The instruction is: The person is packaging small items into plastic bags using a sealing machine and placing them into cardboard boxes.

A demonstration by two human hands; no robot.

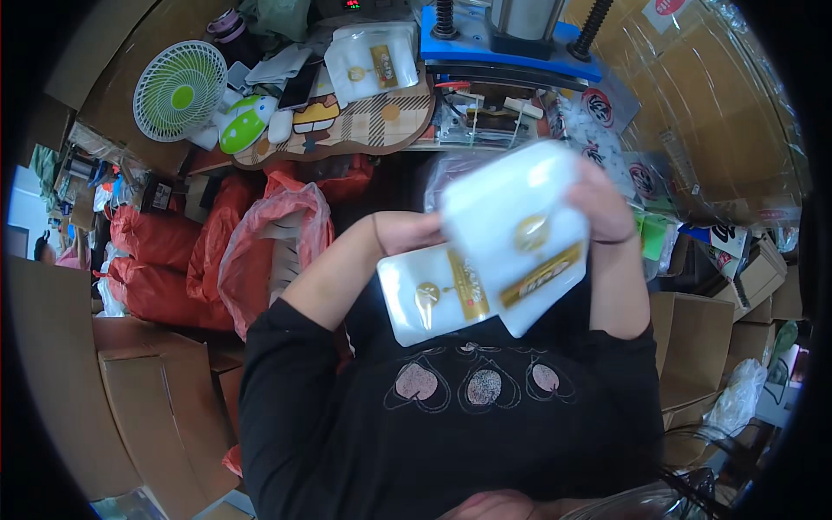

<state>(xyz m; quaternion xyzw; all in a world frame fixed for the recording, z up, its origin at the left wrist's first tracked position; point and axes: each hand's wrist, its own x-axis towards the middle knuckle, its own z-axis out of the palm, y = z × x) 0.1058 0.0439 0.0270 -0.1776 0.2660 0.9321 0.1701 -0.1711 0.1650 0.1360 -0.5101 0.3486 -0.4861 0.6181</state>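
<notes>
In front of my chest are white flat pouches with gold print. My right hand [602, 204], a little blurred, grips the right edge of the upper pouches [516, 195], which are tilted and smeared by motion. My left hand [409, 232] is closed at their left edge, its fingertips hidden behind them. Below it, a lower white pouch [420, 299] lies at a different angle, partly covered by the upper ones. I cannot tell how many pouches are stacked together.
A blue-framed press [503, 48] stands at the back. Left of it, more white pouches [347, 65] lie on a patterned board [403, 108] by a green-and-white fan [182, 91]. Red bags [156, 269] fill the left, an open red-lined bag [251, 260] nearby; cardboard boxes [693, 342] flank me.
</notes>
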